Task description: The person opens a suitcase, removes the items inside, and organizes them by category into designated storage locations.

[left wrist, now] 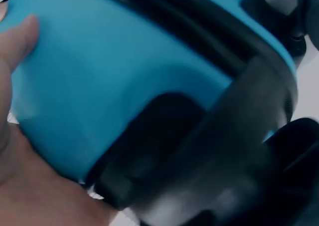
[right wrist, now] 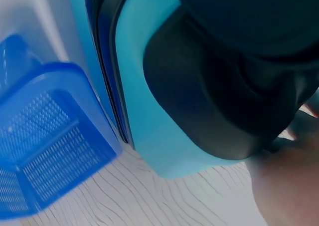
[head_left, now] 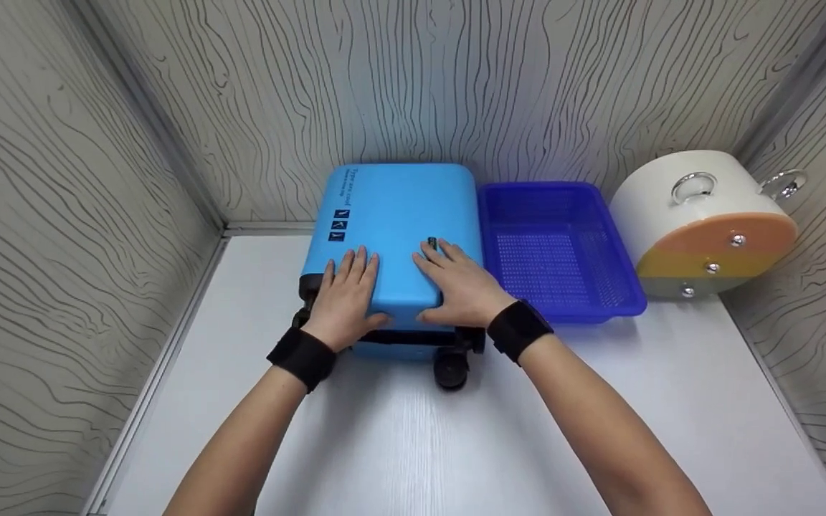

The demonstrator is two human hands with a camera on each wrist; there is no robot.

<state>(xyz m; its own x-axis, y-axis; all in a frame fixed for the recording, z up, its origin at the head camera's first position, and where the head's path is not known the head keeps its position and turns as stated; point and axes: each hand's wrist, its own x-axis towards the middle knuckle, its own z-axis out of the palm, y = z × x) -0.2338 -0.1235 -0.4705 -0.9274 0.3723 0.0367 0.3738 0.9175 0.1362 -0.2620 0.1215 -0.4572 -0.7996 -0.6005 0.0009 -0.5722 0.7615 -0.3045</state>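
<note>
A light blue suitcase lies flat on the white table, its black wheels facing the person. My left hand rests on the near left part of its top with the fingers straight. On the near right part, my right hand lies with spread fingers, their tips close to a small dark label. Both thumbs point inward along the front edge. The left wrist view shows the thumb against the blue shell beside a black corner guard. In the right wrist view, a black wheel housing covers much of the suitcase.
A purple-blue plastic basket stands directly right of the suitcase. Beyond it sits a white round-bodied case with an orange, yellow and green front and silver handles. Wood-grain panels enclose the table at the back and sides.
</note>
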